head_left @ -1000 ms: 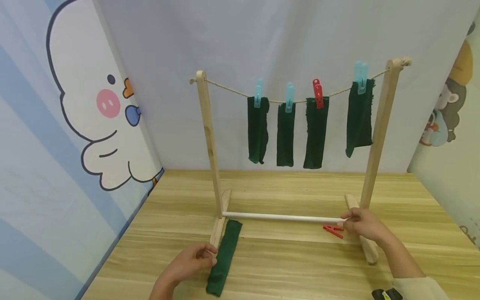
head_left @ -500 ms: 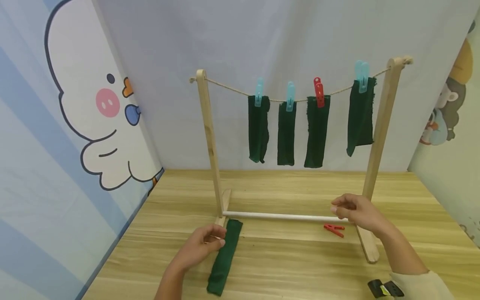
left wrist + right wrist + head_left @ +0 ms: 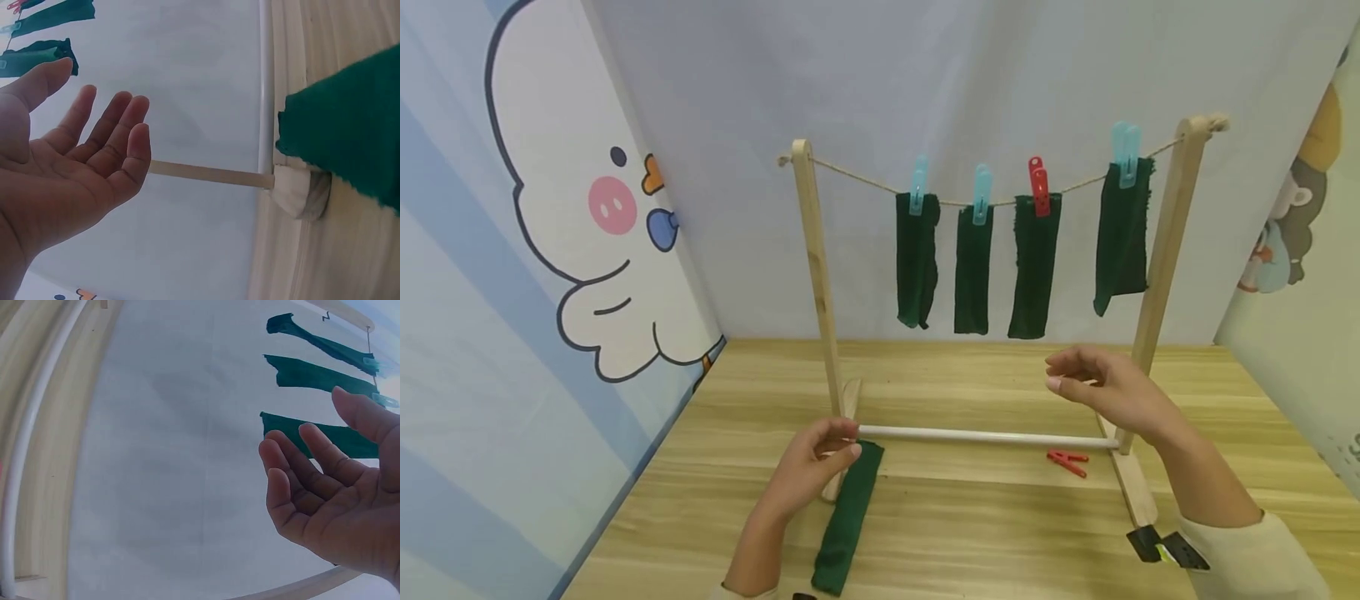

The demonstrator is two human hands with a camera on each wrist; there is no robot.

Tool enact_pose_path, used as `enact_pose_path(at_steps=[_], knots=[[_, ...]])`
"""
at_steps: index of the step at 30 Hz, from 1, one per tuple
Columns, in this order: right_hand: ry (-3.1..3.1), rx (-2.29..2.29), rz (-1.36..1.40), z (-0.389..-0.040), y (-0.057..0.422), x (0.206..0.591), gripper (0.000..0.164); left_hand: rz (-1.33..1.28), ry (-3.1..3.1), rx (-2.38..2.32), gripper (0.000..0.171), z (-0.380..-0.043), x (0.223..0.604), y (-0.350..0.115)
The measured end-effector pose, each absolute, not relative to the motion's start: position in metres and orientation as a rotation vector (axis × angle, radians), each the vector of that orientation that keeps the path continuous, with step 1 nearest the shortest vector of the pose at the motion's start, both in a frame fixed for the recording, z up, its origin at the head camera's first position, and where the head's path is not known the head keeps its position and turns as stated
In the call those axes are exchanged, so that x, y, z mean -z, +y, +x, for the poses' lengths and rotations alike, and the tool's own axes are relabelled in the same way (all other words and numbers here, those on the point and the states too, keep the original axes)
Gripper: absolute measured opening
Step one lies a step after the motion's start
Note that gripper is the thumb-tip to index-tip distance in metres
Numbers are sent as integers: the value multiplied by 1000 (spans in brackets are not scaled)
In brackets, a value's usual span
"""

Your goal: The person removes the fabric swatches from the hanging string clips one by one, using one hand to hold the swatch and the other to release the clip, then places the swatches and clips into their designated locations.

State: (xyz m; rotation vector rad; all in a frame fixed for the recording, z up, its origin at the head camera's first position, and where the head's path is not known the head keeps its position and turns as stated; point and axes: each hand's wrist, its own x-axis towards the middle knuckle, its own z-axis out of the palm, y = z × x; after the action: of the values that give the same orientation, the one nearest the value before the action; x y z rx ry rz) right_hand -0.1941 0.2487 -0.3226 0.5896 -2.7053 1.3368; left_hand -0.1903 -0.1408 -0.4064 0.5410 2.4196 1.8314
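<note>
I have the right hand (image 3: pixel 1105 387) raised in front of the pale wooden right post (image 3: pixel 1168 225); a second ago its fingertips were down at the right end of the thin white crossbar (image 3: pixel 985 437). Its fingers are loosely curved, the thumb well apart from them, and it holds nothing. The left hand (image 3: pixel 805 467) has also shifted up my head view, from beside the middle of the flat dark green cloth strip (image 3: pixel 850 517) to near that strip's far end. Its fingers are gently bent with a gap to the thumb, and it too holds nothing. Its fingertips overlap the crossbar's left end from this angle; I cannot tell whether they touch.

The flat strip lies where it lay, on the light wood-grain desk (image 3: pixel 985 533) beside the left foot of the rack. The small red plastic clothespin (image 3: pixel 1066 460) is unmoved too, on the desk just in front of the crossbar, near its right end. On the sagging beige cord (image 3: pixel 857 175) I see the four hanging dark green strips (image 3: pixel 973 275) as before, three under light blue clothespins (image 3: pixel 982 196), the third from the left under a red one.
</note>
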Motion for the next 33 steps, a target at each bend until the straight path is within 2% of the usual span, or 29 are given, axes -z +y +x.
enact_pose_path(at_steps=[10, 33], knots=[[-2587, -1265, 711, -195, 230, 285, 32, 565, 2474, -1905, 30, -199, 392, -129], [-2047, -1285, 826, -213, 194, 231, 33, 632, 2431, -2113, 33, -227, 359, -93]])
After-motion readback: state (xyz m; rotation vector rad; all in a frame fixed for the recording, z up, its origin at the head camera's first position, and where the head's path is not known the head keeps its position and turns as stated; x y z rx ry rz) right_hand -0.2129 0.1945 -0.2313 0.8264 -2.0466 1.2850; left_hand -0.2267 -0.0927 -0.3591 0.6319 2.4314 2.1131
